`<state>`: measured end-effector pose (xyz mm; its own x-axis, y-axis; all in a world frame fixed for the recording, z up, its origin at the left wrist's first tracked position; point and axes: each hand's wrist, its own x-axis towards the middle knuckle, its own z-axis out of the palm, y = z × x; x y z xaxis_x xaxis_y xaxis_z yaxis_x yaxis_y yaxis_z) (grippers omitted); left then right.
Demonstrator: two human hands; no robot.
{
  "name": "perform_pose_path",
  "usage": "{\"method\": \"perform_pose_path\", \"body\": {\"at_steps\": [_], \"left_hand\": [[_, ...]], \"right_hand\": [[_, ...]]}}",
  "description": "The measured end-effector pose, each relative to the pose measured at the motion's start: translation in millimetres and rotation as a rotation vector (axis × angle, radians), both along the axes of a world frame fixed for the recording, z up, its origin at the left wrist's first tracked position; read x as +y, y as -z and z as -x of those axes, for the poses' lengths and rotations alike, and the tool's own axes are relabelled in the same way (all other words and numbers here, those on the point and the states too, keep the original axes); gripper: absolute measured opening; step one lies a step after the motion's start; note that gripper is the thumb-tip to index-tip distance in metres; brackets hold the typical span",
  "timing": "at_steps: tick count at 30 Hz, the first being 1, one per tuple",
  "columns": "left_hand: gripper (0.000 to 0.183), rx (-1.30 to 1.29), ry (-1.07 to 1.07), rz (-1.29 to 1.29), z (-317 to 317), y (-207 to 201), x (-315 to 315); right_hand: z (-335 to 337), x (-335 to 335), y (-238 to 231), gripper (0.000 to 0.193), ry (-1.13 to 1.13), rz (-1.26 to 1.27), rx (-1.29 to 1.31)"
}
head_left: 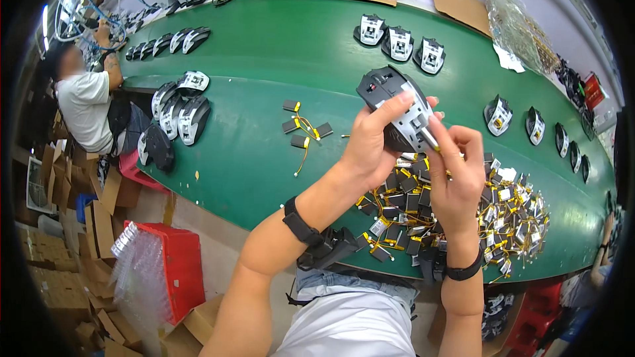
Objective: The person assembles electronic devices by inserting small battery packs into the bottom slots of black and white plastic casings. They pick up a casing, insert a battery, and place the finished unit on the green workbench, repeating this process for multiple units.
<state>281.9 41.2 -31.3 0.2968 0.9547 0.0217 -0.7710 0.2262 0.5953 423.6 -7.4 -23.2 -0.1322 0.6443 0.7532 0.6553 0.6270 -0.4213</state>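
Note:
Above the green work surface, my left hand [370, 139] is closed around a black and white computer mouse [411, 119], tilted with its white inner frame showing. My right hand [458, 172] is closed at the mouse's lower right side. Its thumb and fingers pinch a slim silver piece with a yellow end, which looks like a small battery [430, 139] seen edge-on, against the white frame. Whether the battery sits inside the frame cannot be made out. Below both hands spreads a heap of small batteries [509, 215] with yellow tape and thin wires.
Several loose batteries [306, 127] lie left of my hands. Similar mice stand at the far side [399, 44], the right [497, 116] and the left [193, 121]. A person [92, 102] sits at the left end. A red crate [182, 268] stands on the floor.

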Motion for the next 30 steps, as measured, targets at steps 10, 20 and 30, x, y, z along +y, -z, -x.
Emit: {"method": "perform_pose_path", "body": {"at_steps": [10, 20, 30], "left_hand": [[0.059, 0.118, 0.132, 0.065, 22, -5, 14], [0.055, 0.197, 0.171, 0.023, 19, -10, 11], [0.044, 0.290, 0.150, 0.001, 8, 2, 7]], "right_hand": [[-11, 3, -8, 0.041, -0.009, -0.177, -0.334], [-11, -1, -39, 0.023, -0.161, -0.046, -0.442], [-6, -4, -24, 0.019, -0.059, 0.004, -0.282]]}}
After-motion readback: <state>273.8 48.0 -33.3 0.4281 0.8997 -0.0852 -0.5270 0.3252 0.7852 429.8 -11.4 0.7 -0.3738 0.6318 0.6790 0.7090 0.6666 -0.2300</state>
